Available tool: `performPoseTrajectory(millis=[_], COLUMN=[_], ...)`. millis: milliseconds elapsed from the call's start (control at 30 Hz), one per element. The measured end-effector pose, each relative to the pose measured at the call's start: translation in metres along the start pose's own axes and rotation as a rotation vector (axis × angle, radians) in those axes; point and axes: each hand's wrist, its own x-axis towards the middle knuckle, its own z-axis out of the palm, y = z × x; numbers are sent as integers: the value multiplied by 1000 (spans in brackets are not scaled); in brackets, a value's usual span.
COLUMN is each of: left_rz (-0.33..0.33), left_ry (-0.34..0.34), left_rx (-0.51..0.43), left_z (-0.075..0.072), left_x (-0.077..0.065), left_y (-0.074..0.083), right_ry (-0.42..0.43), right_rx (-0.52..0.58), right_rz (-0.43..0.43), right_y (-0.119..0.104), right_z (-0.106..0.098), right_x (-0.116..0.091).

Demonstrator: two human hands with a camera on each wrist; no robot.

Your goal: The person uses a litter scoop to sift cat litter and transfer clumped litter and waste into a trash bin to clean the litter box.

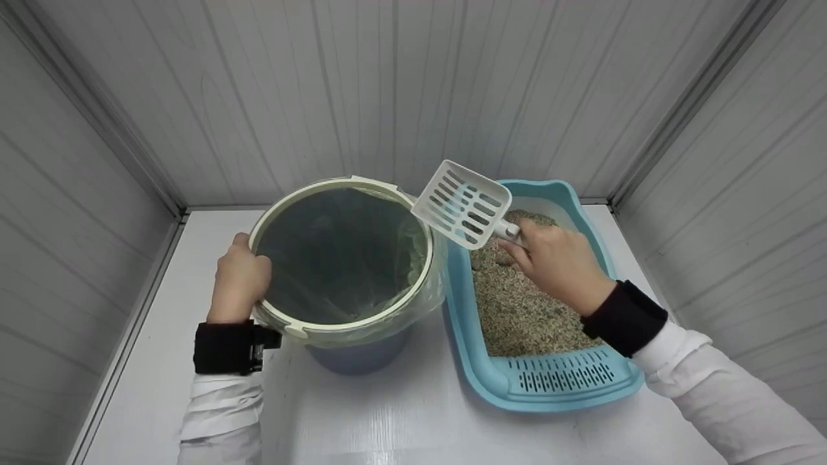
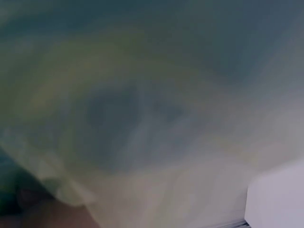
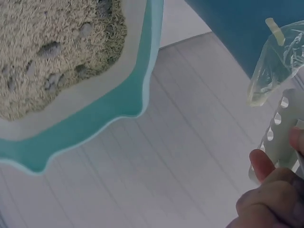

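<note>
My left hand point(image 1: 240, 278) grips the left side of the pale rim of a bluish-purple trash bin point(image 1: 358, 358). A translucent yellowish bag point(image 1: 434, 294) lines the bin and hangs over its rim. My right hand point(image 1: 561, 261) holds a white slotted litter scoop point(image 1: 462, 205) by its handle. The scoop's head points left, close to the bin's right rim, and carries no visible clumps. Below that hand lies a blue litter box point(image 1: 460, 310) with grainy tan litter point(image 1: 526, 313). In the left wrist view, blurred bag plastic point(image 2: 156, 114) covers most of the picture.
Bin and litter box stand side by side on a white table point(image 1: 362, 420). Grey panelled walls point(image 1: 362, 90) rise behind and on both sides. A slotted ledge point(image 1: 565, 372) forms the box's near end. Darker clumps point(image 3: 50, 49) dot the litter in the right wrist view.
</note>
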Motion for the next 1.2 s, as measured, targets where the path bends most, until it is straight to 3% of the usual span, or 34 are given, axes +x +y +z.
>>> performPoseTrajectory(millis=[200, 433, 833, 1200], left_rz=[12, 11, 10, 3], left_ry=[17, 18, 13, 16], left_rx=[-15, -38, -20, -27], left_z=[2, 4, 3, 3], left_x=[-1, -2, -3, -3], left_y=[0, 1, 3, 3], right_ry=[-70, -241, -648, -744], right_rx=[65, 40, 25, 34], right_rz=[158, 275, 332, 351], right_y=[25, 52, 80, 92], right_z=[14, 40, 68, 92], right_x=[-21, -43, -66, -67])
